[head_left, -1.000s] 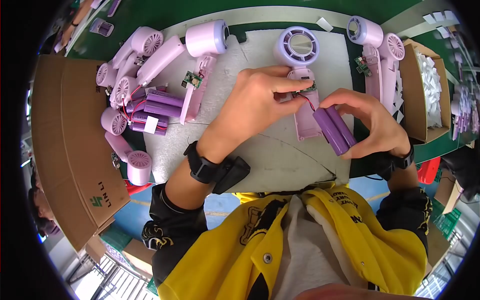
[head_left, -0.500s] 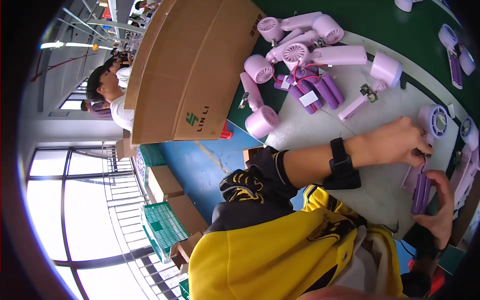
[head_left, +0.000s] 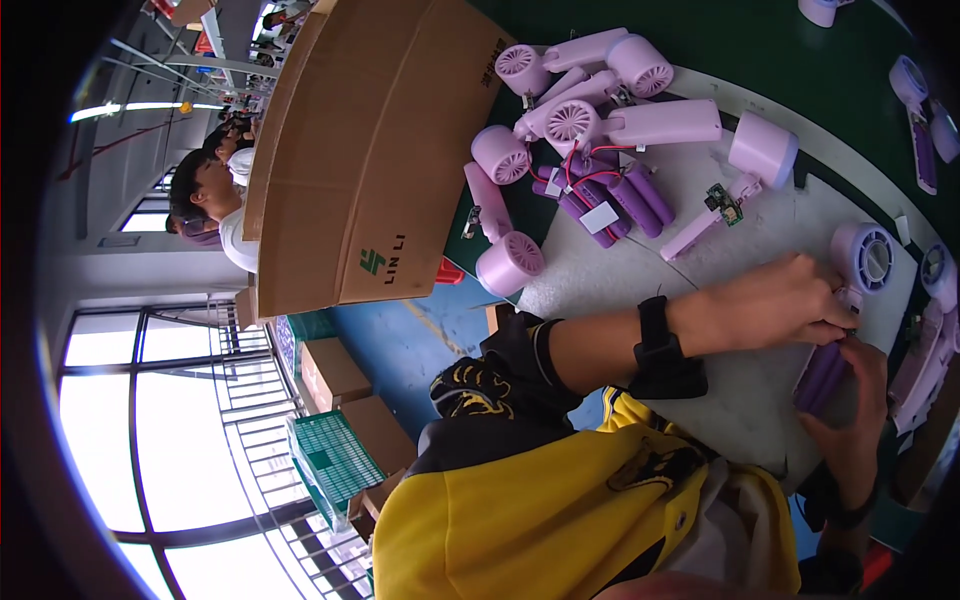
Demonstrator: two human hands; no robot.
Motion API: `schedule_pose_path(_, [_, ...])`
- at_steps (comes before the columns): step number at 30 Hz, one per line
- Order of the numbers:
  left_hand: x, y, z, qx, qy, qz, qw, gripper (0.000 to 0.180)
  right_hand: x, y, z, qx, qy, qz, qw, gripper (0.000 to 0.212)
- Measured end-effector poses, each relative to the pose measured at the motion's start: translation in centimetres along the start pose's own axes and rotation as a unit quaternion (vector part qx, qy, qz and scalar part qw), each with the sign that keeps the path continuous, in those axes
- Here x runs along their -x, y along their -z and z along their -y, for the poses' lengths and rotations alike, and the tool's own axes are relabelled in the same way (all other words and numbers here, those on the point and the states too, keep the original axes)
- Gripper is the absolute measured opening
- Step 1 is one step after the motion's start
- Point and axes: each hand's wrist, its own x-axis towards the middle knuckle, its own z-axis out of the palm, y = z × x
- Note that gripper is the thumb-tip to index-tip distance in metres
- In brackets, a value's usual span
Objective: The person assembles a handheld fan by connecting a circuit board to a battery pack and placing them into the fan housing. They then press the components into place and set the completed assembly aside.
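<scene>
My left hand (head_left: 785,305), a black band on its wrist, is closed with its fingertips pinched at the neck of a pale purple handheld fan (head_left: 862,258). A dark bit of circuit board (head_left: 852,331) shows at those fingertips, mostly hidden. Just below, my right hand (head_left: 855,405) is closed round a purple two-cell battery pack (head_left: 820,378), its fingertips nearly meeting the left ones. The pack lies along the fan's open handle, which the hands largely cover. The wires between pack and board are hidden.
Several lilac fans (head_left: 570,122) lie piled on the grey work surface (head_left: 590,260), beside purple battery packs (head_left: 640,195) with red wires. One fan with an exposed board (head_left: 724,204) lies closer. A large cardboard box (head_left: 370,150) stands left; more fan parts (head_left: 925,350) lie right.
My right hand has brought the battery pack up and left, against the fan's handle. My left hand has shifted slightly down; its fingertips now almost touch the right hand's.
</scene>
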Motion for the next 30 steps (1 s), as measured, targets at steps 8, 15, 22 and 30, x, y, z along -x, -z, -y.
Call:
schedule_pose_path(8, [0.1,-0.1,0.2,-0.007,-0.018,-0.013,1.000,0.022,0.4,-0.2,0.7,0.019,-0.047,-0.001,0.999,0.077])
schedule_pose_path(15, [0.0,-0.2,0.2,-0.007,-0.009,-0.007,1.000,0.019,1.1,0.4,-0.1,0.049,-0.014,0.011,0.999,0.066])
schedule_pose_path(22, [-0.3,-0.5,0.4,0.007,-0.010,-0.008,1.000,0.020,1.5,0.0,-0.7,0.085,0.019,0.000,0.996,0.060])
schedule_pose_path(30, [-0.2,-0.5,0.3,0.015,0.013,-0.019,1.000,0.024,2.0,-0.7,-1.1,0.065,-0.014,-0.011,0.998,0.055])
